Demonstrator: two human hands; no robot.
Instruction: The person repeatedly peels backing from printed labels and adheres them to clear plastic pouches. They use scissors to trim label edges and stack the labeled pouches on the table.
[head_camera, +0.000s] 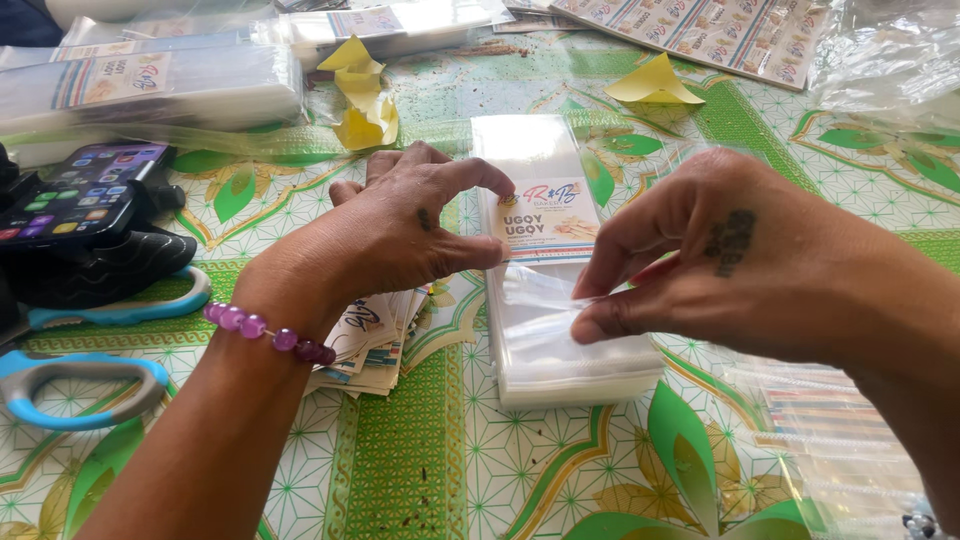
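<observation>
Fingertips of my left hand (400, 225) press a label (547, 220) onto the top bag of the stack (560, 340), which lies just right of that hand. My right hand (720, 260) pinches the bag's near flap (535, 295). Stack's long axis runs away from me, mouth end nearest; both hands touch it.

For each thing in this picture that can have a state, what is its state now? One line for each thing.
Left hand: fingers pressing a label onto the top bag.
Right hand: fingers pinching the flap of the top bag.
Label: lying on the top bag, flat.
Stack of clear bags: lying flat on the table.
Phone: screen on.
Loose labels: piled under the left wrist.
Yellow backing papers: crumpled.
</observation>
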